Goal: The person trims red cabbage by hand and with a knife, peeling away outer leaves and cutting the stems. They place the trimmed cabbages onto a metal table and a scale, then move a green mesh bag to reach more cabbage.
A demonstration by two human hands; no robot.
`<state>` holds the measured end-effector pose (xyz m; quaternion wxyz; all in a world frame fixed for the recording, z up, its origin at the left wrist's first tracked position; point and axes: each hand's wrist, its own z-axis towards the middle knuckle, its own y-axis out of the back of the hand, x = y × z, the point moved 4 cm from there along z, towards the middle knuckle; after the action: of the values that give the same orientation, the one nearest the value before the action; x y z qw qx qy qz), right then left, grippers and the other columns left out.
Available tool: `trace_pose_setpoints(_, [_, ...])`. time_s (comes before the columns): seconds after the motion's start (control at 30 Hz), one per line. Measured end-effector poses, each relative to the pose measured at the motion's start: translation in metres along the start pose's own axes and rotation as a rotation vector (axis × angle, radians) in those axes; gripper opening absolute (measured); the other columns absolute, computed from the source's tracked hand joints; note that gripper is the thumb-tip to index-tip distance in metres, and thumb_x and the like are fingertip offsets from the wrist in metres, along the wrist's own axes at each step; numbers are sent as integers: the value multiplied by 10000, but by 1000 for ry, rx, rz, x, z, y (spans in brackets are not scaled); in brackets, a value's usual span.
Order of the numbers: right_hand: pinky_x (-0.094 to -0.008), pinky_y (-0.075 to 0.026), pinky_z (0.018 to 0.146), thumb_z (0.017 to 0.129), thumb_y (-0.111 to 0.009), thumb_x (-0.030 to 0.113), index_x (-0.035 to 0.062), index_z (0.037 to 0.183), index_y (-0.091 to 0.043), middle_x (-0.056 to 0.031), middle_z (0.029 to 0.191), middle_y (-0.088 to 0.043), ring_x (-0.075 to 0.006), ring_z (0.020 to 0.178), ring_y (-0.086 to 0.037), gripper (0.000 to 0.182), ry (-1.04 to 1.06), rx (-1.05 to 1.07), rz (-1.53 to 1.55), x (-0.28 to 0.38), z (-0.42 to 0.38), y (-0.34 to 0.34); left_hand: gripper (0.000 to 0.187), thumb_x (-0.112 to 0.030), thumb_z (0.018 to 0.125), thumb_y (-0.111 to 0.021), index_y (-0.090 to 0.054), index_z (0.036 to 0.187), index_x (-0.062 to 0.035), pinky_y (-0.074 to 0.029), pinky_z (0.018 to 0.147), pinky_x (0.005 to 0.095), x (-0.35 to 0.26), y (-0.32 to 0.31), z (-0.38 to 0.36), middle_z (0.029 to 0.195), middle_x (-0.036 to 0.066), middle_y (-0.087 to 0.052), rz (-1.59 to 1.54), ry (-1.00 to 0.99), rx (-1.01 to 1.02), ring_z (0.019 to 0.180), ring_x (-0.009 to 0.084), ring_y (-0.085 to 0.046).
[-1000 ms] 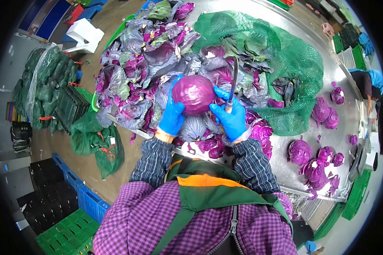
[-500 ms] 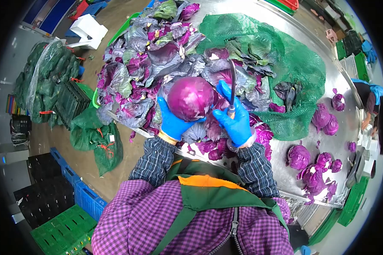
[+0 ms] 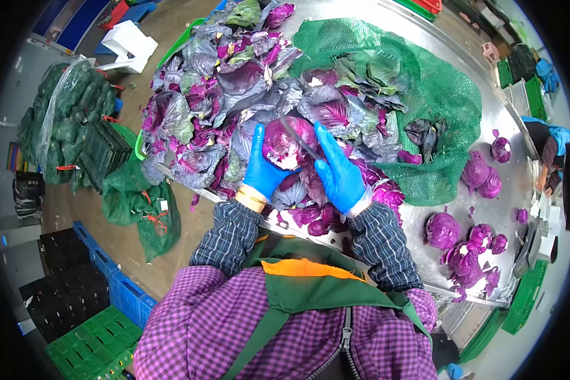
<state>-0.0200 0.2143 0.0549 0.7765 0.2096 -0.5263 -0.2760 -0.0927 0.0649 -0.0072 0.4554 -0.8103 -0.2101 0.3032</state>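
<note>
A round red cabbage (image 3: 281, 143) rests in my blue-gloved left hand (image 3: 263, 166), whose fingers wrap its left side and underside. The pale cut base of the cabbage shows low on its face. In my blue-gloved right hand (image 3: 340, 172) is a knife (image 3: 299, 137); its dark curved blade lies across the upper right of the cabbage, and its handle is mostly hidden by the fingers. Loose purple and green outer leaves (image 3: 240, 79) are heaped around and beyond both hands.
Green netting (image 3: 449, 95) spreads over the metal table (image 3: 418, 218). Several trimmed cabbages (image 3: 443, 230) lie at the right. Blue crates (image 3: 130, 296), green crates (image 3: 94, 344) and filled net bags (image 3: 69, 120) stand at the left. A co-worker's arm (image 3: 543, 177) shows at the far right.
The cabbage has turned so its pale base shows. The knife blade has swung from upright, right of the cabbage, to lying across it. My right hand has moved slightly left.
</note>
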Motion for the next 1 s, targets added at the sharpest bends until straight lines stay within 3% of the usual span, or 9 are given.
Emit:
trace_pose_setpoints(0.13, [-395,-495,474,895,-553,314,240,1486,-142,-172,1498,-242,-372,664,-639,723,-107,230,-72,6,-3,0,759,-645,844,-473,-368,1407,-146,-340,1025,570,-1,3,-2,1394,130,-432,45,52,-79,1269,333,-419])
trace_pose_setpoints(0.37, [-415,-501,471,883,-561,331,265,1484,-134,-206,1470,-280,-365,677,-644,739,-142,313,-308,-1,6,-5,861,-731,794,-456,-341,1417,-147,-388,952,597,5,15,5,1372,151,-447,95,226,-153,1188,350,-492])
trace_pose_setpoints(0.47, [-370,-510,506,925,-534,297,210,1462,-266,-205,1328,-481,-286,623,-646,606,-101,275,-442,-11,8,-11,784,-683,829,-465,-393,1386,-137,-412,952,561,6,-8,-6,1333,137,-495,199,210,-150,1166,319,-518])
trace_pose_setpoints(0.57, [-236,-418,510,994,-461,254,96,1320,-512,-53,758,-645,-66,529,-467,365,-546,-322,652,-51,12,-5,660,-523,900,-504,-376,1380,-88,-389,1021,494,2,-16,-7,1338,133,-490,421,-37,-8,1202,296,-496])
trace_pose_setpoints(0.63, [-238,-394,486,996,-448,299,109,1312,-518,-5,663,-599,-50,505,-443,376,-653,-352,548,-66,21,8,553,-512,917,-474,-486,1320,-135,-419,986,482,10,1,-5,1301,94,-539,117,199,-72,1182,260,-522])
trace_pose_setpoints(0.73, [-307,-473,575,987,-447,340,105,1317,-507,-103,792,-669,-180,616,-606,409,-896,-234,555,-109,8,10,552,-504,916,-480,-479,1326,-134,-408,996,487,5,-5,-7,1299,89,-542,184,97,-10,1189,259,-517])
trace_pose_setpoints(0.83, [-426,-470,882,962,-468,299,122,1430,-318,-225,1289,-509,-407,1129,-531,523,-527,-166,-56,-69,6,27,551,-478,932,-475,-450,1344,-112,-376,1041,473,-3,-10,-5,1351,107,-489,387,-78,180,1230,258,-479])
trace_pose_setpoints(0.9, [-419,-470,892,944,-494,267,141,1464,-231,-180,1400,-416,-384,1119,-551,595,-201,-154,-119,-24,11,39,599,-526,925,-445,-407,1375,-133,-364,1030,528,1,12,8,1360,103,-476,59,304,36,1230,270,-475])
trace_pose_setpoints(1.0, [-407,-518,801,921,-520,253,178,1481,-173,-154,1483,-290,-392,1036,-595,663,57,132,-63,6,8,30,651,-610,884,-442,-411,1384,-194,-346,962,648,-3,20,5,1360,98,-480,236,321,-181,1232,319,-467])
